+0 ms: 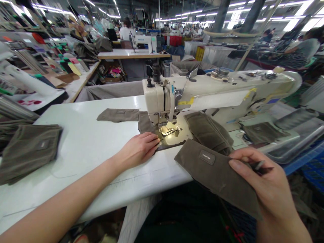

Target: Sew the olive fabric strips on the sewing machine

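Observation:
My right hand (263,182) is closed in a pinch on a brown fabric piece (215,170) with a small sewn label, held off the table's front edge. My left hand (140,148) lies with fingers flat and together on another brown fabric piece (145,123) beside the presser foot (168,131) of the cream sewing machine (220,92). A folded stack of brown fabric (207,130) rests just right of the needle.
A pile of brown pieces (27,150) lies at the white table's (88,141) left edge, and one piece (117,114) sits behind the machine head. A grey tray (296,135) holds more pieces at right. Other workstations and people fill the background.

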Demonstrator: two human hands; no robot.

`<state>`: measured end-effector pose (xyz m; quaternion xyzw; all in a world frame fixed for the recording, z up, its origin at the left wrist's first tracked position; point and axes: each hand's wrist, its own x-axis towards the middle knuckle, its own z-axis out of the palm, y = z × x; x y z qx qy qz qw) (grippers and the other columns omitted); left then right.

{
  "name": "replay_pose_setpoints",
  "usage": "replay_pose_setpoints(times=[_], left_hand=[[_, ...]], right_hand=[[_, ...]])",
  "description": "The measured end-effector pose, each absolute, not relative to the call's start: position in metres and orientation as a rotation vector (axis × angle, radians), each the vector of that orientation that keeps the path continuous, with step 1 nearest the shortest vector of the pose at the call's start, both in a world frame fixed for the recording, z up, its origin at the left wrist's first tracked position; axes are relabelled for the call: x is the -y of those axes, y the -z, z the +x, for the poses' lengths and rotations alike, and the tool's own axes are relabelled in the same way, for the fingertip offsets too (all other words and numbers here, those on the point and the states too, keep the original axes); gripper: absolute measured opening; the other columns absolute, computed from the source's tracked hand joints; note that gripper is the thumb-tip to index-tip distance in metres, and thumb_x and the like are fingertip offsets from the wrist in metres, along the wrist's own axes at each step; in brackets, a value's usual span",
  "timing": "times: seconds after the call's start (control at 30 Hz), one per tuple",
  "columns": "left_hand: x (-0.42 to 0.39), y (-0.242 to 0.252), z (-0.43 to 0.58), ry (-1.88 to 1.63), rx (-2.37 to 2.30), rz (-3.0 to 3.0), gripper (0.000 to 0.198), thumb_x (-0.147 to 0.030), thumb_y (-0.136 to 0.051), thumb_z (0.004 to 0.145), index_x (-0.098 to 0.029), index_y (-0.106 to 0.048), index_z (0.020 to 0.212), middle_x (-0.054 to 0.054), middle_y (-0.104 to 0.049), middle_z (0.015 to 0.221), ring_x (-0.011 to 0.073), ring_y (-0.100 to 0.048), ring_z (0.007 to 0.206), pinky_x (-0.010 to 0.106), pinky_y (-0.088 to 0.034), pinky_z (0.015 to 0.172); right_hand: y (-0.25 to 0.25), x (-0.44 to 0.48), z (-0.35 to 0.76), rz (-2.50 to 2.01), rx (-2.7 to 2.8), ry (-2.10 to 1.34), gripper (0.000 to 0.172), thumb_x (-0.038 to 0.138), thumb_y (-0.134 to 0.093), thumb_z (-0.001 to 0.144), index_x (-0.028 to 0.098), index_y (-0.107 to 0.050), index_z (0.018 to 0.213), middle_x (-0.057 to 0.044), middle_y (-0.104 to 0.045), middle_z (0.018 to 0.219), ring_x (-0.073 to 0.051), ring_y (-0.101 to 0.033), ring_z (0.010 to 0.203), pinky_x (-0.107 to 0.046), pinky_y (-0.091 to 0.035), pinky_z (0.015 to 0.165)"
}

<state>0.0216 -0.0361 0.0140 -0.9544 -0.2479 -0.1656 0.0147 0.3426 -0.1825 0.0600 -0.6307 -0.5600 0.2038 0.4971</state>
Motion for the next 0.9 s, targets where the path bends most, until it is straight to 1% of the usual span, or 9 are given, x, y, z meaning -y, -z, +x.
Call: replay_pose_setpoints(times=[0.2, 0.33, 0.6, 0.73, 0.9], left_hand=[[0.026, -0.014, 0.021, 0.468, 0.779, -2.947, 0.032, -0.025, -0.044, 0.101, -0.013, -0.069, 0.116, 0.013, -0.069, 0.117, 0.0248, -0.064, 0.107, 0.041, -0.058, 0.090], [0.018, -0.014, 0.020, 0.464, 0.777, -2.940, 0.032, -0.025, -0.043, 0.101, -0.014, -0.069, 0.117, 0.013, -0.069, 0.116, 0.0235, -0.065, 0.106, 0.040, -0.058, 0.091], [0.007, -0.015, 0.020, 0.443, 0.819, -2.933, 0.032, -0.025, -0.043, 0.101, -0.015, -0.069, 0.116, 0.012, -0.068, 0.117, 0.0231, -0.063, 0.107, 0.040, -0.057, 0.094], [0.004, -0.013, 0.020, 0.453, 0.811, -2.910, 0.031, -0.025, -0.043, 0.101, -0.014, -0.069, 0.115, 0.012, -0.069, 0.118, 0.0234, -0.063, 0.107, 0.039, -0.056, 0.094], [0.003, -0.011, 0.019, 0.476, 0.820, -2.910, 0.032, -0.024, -0.042, 0.101, -0.013, -0.068, 0.115, 0.012, -0.068, 0.117, 0.0238, -0.064, 0.106, 0.039, -0.057, 0.091]], right_hand=[[-0.060, 0.179, 0.341, -1.512, 1.395, -0.536, 0.015, 0.038, -0.075, 0.078, 0.024, -0.070, 0.075, 0.001, -0.066, 0.065, -0.015, -0.059, 0.054, -0.022, -0.045, 0.047], [-0.062, 0.178, 0.340, -1.518, 1.404, -0.556, 0.017, 0.040, -0.074, 0.078, 0.024, -0.070, 0.074, 0.000, -0.066, 0.064, -0.016, -0.059, 0.055, -0.024, -0.046, 0.047], [-0.061, 0.178, 0.339, -1.477, 1.412, -0.567, 0.016, 0.039, -0.075, 0.079, 0.024, -0.070, 0.075, 0.000, -0.066, 0.066, -0.015, -0.059, 0.056, -0.024, -0.046, 0.049], [-0.060, 0.180, 0.340, -1.459, 1.416, -0.574, 0.014, 0.038, -0.075, 0.079, 0.024, -0.071, 0.075, 0.000, -0.066, 0.068, -0.015, -0.060, 0.057, -0.023, -0.047, 0.051], [-0.059, 0.182, 0.340, -1.493, 1.425, -0.574, 0.016, 0.039, -0.075, 0.080, 0.025, -0.070, 0.074, 0.001, -0.067, 0.067, -0.015, -0.061, 0.056, -0.022, -0.047, 0.049]])
